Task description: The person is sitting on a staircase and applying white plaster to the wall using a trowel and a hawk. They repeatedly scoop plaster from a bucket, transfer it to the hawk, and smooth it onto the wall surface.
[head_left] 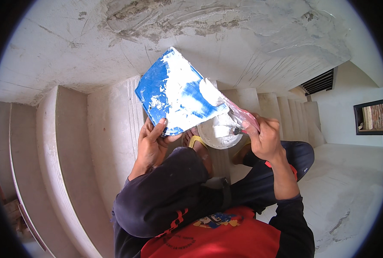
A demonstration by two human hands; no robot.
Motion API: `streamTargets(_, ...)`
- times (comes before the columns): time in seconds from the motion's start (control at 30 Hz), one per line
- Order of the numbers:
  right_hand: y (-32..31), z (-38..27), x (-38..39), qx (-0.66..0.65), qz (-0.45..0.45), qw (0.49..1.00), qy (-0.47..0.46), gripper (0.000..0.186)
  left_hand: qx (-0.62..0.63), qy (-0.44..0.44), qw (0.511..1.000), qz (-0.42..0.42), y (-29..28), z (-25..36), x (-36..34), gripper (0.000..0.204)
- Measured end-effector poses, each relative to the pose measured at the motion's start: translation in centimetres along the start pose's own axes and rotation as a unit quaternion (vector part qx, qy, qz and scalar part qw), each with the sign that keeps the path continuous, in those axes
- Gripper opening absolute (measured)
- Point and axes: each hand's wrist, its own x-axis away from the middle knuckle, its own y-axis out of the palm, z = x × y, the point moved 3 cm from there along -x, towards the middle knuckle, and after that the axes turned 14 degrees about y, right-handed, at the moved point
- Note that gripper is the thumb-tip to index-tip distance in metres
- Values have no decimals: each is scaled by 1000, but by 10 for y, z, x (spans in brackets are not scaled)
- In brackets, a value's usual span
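Observation:
My left hand [153, 142] grips the lower corner of a flat blue board [150, 88], thumb on top and fingers beneath. Thick white putty [180, 81] coats much of its face. My right hand [266, 136] is closed on a reddish flat putty spreader [243, 112] smeared with white. The spreader's far end meets the board's right edge, where a lump of putty [210, 92] sits. Below them stands a round tub [219, 144] holding white putty, partly hidden by board and spreader. A small dark tool end [236, 130] shows at the tub, beside my right fingers.
Concrete steps [71, 142] lie at my left, and more steps [286, 112] run off to the right. A patchy plastered wall [226, 38] rises ahead. My sandalled foot [198, 146] is beside the tub. A dark vent grille [319, 83] and framed opening [371, 117] are far right.

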Motion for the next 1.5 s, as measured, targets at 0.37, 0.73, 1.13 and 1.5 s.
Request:
streamTargets(0.37, -26, 7, 12, 87, -7, 996, -9, 18, 17, 10, 1000, -10, -3, -5, -1, 33)
streamTargets(0.73, -57, -18, -43, 131, 26, 988, 73, 19, 12, -137, 988, -66, -25, 15, -22, 33)
streamTargets(1.13, 5, -7, -136, 292, -62, 949, -98, 20, -61, -195, 967, -156, -54, 14, -51, 38)
streamTargets(1.5, 29, -7, -107, 251, -160, 951, -89, 25, -72, -207, 963, -159, -55, 5, -54, 41)
